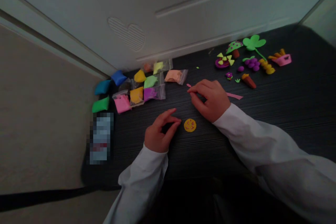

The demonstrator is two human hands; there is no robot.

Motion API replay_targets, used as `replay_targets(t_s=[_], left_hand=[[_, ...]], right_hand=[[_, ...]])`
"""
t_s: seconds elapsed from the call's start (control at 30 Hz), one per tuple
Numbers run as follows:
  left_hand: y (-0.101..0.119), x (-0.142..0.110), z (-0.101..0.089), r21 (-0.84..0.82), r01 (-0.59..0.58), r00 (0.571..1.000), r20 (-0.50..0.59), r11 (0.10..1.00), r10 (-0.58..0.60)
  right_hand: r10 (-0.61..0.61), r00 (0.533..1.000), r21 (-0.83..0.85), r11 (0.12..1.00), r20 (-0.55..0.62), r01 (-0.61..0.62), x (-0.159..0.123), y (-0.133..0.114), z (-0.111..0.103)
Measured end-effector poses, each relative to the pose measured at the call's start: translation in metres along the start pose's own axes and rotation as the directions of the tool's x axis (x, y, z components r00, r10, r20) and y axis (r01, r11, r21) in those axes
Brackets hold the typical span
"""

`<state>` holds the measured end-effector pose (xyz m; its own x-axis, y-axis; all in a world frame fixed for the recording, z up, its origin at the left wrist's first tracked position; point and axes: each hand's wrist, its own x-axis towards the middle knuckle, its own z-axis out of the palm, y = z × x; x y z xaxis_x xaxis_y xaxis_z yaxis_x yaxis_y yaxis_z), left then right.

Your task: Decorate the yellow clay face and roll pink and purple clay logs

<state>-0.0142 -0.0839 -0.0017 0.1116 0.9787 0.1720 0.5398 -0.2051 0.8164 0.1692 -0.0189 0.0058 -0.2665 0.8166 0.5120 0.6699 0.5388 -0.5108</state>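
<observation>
A flat yellow clay disc [190,125] with a pink winking smiley face lies on the dark table. Just left of it is my left hand [160,131], thumb and a fingertip pressed together with the index finger raised; anything between them is too small to make out. Beyond the disc, my right hand [210,98] pinches at a small pink piece of clay [188,85] at its fingertips. A pink clay strip [235,96] lies on the table and passes partly behind the right hand.
Several bags of coloured clay, including a pink one [122,103], lie at the back left. Clay models stand at the back right: a green clover [254,42], purple grapes [252,63], a brown cone [249,81]. A blurred-out object [102,138] lies at the left edge.
</observation>
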Motion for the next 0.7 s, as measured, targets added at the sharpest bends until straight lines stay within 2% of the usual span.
replay_targets(t_s=[0.13,0.3,0.47,0.7], left_hand=[[-0.004,0.002,-0.002,0.105,-0.077,0.994,-0.068,0.992,0.084],[-0.009,0.005,-0.007,0.135,-0.074,0.988,-0.127,0.988,0.091],[-0.003,0.002,-0.002,0.146,-0.131,0.989,-0.046,0.981,0.139],[0.003,-0.001,0.002,0.256,-0.197,0.980,0.073,0.946,0.185]], right_hand=[[0.005,1.000,-0.001,1.000,0.008,-0.005,0.001,0.000,0.000],[0.013,1.000,0.004,1.000,0.018,-0.013,0.001,0.000,0.001],[0.011,1.000,0.006,1.000,0.017,-0.011,0.000,0.001,0.002],[0.016,1.000,0.015,1.000,0.022,-0.017,0.001,0.000,0.001]])
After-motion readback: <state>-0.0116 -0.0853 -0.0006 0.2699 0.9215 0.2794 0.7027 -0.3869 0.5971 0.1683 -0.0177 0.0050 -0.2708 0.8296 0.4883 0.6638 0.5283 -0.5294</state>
